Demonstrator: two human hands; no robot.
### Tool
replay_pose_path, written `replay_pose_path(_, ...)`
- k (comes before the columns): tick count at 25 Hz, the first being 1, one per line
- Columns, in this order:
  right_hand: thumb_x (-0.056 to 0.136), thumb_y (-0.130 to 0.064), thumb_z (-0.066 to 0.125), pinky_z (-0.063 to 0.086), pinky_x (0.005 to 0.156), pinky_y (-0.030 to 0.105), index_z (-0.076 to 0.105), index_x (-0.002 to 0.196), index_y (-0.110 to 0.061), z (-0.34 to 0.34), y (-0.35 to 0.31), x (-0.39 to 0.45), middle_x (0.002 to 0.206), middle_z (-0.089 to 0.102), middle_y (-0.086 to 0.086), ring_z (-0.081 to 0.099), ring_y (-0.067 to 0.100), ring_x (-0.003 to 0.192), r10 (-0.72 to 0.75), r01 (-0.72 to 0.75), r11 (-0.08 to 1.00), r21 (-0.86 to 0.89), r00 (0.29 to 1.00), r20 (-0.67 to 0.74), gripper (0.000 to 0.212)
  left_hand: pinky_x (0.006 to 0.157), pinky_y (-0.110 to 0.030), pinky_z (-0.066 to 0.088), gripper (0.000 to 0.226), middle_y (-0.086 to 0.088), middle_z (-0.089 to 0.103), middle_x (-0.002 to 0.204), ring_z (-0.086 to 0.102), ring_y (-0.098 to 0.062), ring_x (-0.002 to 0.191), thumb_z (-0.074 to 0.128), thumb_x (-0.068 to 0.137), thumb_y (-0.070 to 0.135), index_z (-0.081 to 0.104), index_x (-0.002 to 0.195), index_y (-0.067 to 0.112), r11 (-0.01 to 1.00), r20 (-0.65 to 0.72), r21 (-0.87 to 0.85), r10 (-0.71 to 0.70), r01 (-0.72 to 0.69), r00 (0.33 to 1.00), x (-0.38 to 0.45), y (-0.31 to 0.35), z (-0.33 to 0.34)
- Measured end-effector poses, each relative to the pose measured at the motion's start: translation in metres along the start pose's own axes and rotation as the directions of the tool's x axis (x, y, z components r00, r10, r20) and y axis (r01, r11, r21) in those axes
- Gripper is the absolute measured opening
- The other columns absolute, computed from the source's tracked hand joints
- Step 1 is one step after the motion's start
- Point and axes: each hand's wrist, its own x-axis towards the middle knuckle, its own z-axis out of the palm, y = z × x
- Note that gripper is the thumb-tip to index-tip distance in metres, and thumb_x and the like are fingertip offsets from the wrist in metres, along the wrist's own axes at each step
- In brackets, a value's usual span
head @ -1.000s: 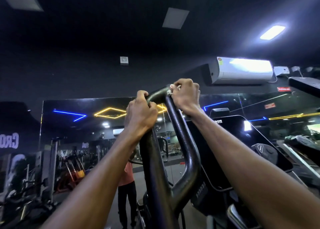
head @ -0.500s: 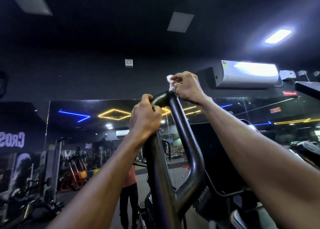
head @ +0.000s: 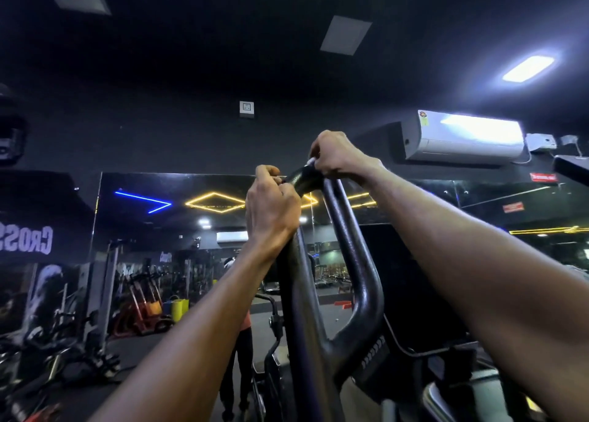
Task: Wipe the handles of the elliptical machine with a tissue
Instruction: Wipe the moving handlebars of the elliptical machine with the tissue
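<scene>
From the head camera, you are reaching up to the black looped handle [head: 347, 262] of the elliptical machine. Your right hand [head: 338, 155] is curling over the top bend, its grip pinching a white tissue [head: 309, 161] against the bar. Only a tiny bit of the tissue is peeking out. Your left hand [head: 271, 211] is wrapping its grip tight around the left bar, just below the bend.

To do this step well, I think you should be keeping the tissue flat on the bar and rubbing all the way round. The left hand should be holding the handle steady.
</scene>
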Motion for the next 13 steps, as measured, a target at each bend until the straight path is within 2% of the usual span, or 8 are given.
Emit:
replay_pose_path(2,0.080,-0.021,0.065,0.048,0.071,0.027,0.075,0.086,-0.013,-0.004,-0.008,-0.003,0.087,0.067,0.004,0.061,0.020,0.084,-0.039,0.040,0.999,-0.015,0.996,0.080,0.014,0.067,-0.033,0.046,0.018,-0.004,0.058,0.096,0.056,-0.019,0.085,0.044,0.089,0.008,0.048,0.105,0.015,0.993,-0.040,-0.091,-0.075,0.071,0.996,-0.002,-0.005,0.000)
replay_pose_path(3,0.077,-0.028,0.066,0.051,0.071,0.029,0.073,0.081,-0.014,-0.006,-0.010,-0.001,0.083,0.065,0.002,0.062,0.021,0.083,-0.016,0.019,0.999,-0.038,0.996,0.087,0.017,0.071,-0.035,0.048,0.020,-0.005,0.058,0.098,0.057,-0.020,0.088,0.043,0.088,0.007,0.049,0.105,0.015,0.983,-0.046,-0.142,-0.121,0.114,0.992,-0.003,-0.008,0.001)
replay_pose_path(4,0.072,-0.035,0.064,0.055,0.074,0.035,0.067,0.075,-0.014,-0.009,-0.013,-0.001,0.081,0.062,0.001,0.063,0.023,0.081,0.015,-0.009,0.998,-0.058,0.995,0.097,0.022,0.072,-0.034,0.048,0.021,-0.006,0.059,0.101,0.058,-0.021,0.090,0.042,0.088,0.006,0.049,0.105,0.016,0.969,-0.049,-0.186,-0.174,0.162,0.984,-0.005,-0.010,0.000)
replay_pose_path(6,0.062,-0.036,0.058,0.057,0.079,0.046,0.058,0.069,-0.017,-0.008,-0.023,0.005,0.079,0.059,0.000,0.063,0.027,0.081,-0.002,0.023,0.992,-0.122,0.985,0.174,0.020,0.065,-0.024,0.043,0.021,-0.005,0.061,0.103,0.058,-0.019,0.089,0.043,0.090,0.004,0.051,0.105,0.016,0.925,-0.042,-0.269,-0.288,0.267,0.957,-0.009,-0.013,-0.001)
replay_pose_path(9,0.064,-0.030,0.057,0.055,0.077,0.041,0.064,0.082,-0.025,-0.009,-0.055,-0.006,0.089,0.062,-0.004,0.065,0.023,0.083,-0.076,0.118,0.982,-0.149,0.963,0.257,0.020,0.055,-0.018,0.036,0.017,-0.002,0.058,0.097,0.053,-0.009,0.077,0.043,0.096,0.008,0.051,0.110,0.016,0.839,0.065,-0.362,-0.411,0.406,0.909,-0.016,-0.016,-0.005)
replay_pose_path(11,0.073,-0.025,0.060,0.051,0.073,0.037,0.063,0.092,-0.025,-0.010,-0.067,-0.009,0.098,0.060,-0.002,0.063,0.023,0.084,-0.070,0.104,0.985,-0.136,0.970,0.234,0.019,0.057,-0.022,0.038,0.017,-0.002,0.057,0.094,0.052,-0.010,0.074,0.044,0.097,0.009,0.049,0.111,0.017,0.791,0.132,-0.408,-0.443,0.456,0.887,-0.017,-0.020,-0.009)
replay_pose_path(13,0.069,-0.025,0.061,0.053,0.075,0.038,0.063,0.086,-0.024,-0.008,-0.073,-0.014,0.098,0.062,-0.003,0.064,0.022,0.082,-0.091,0.127,0.984,-0.124,0.960,0.264,0.017,0.061,-0.026,0.041,0.018,-0.004,0.056,0.092,0.051,-0.012,0.074,0.046,0.097,0.009,0.047,0.112,0.018,0.747,0.202,-0.435,-0.464,0.503,0.863,-0.016,-0.022,-0.015)
